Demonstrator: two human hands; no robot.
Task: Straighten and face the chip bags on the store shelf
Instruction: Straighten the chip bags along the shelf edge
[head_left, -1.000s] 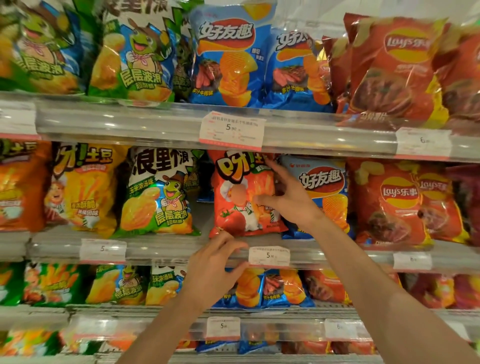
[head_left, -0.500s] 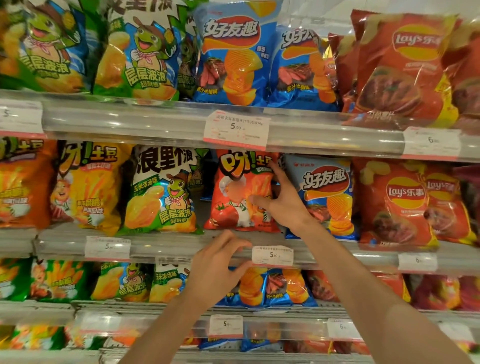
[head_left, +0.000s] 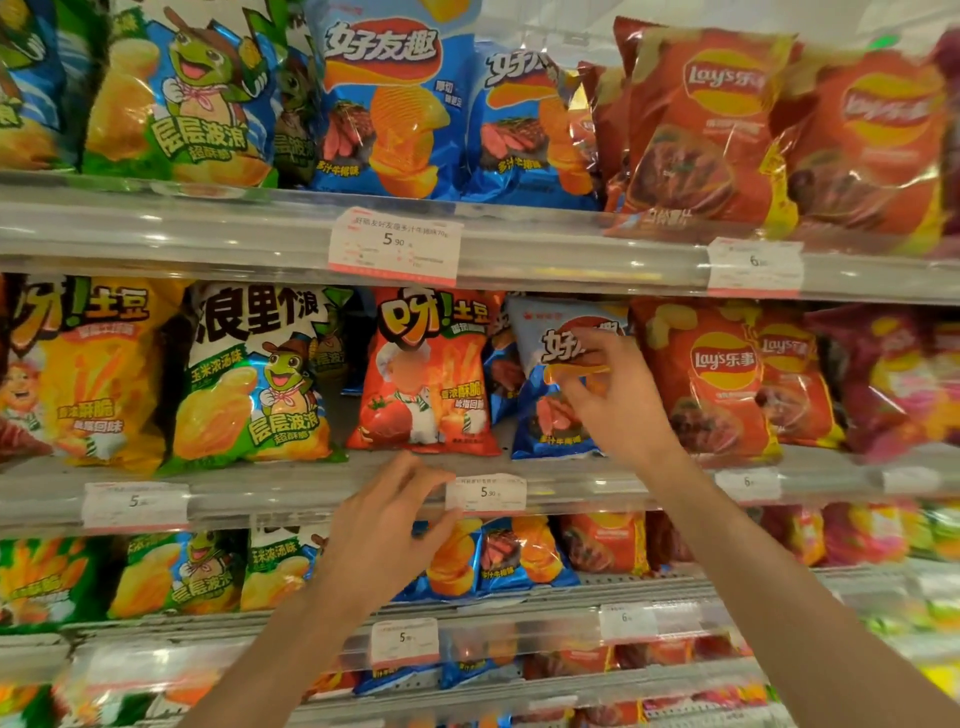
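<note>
On the middle shelf stands a red-orange chip bag, upright and facing forward. To its right a blue chip bag leans, its top tilted. My right hand pinches the front of that blue bag between thumb and curled fingers, covering part of its logo. Lower down, my left hand hovers at the shelf's front rail just below the red-orange bag, fingers loosely curled and holding nothing.
Red Lay's bags stand right of the blue bag, a green-and-white frog bag and a yellow bag to the left. Price tags hang on the rails. Shelves above and below are packed with more bags.
My right hand left the red-orange bag, moved right and took hold of the blue bag, which now tilts. The left hand stayed at the rail.
</note>
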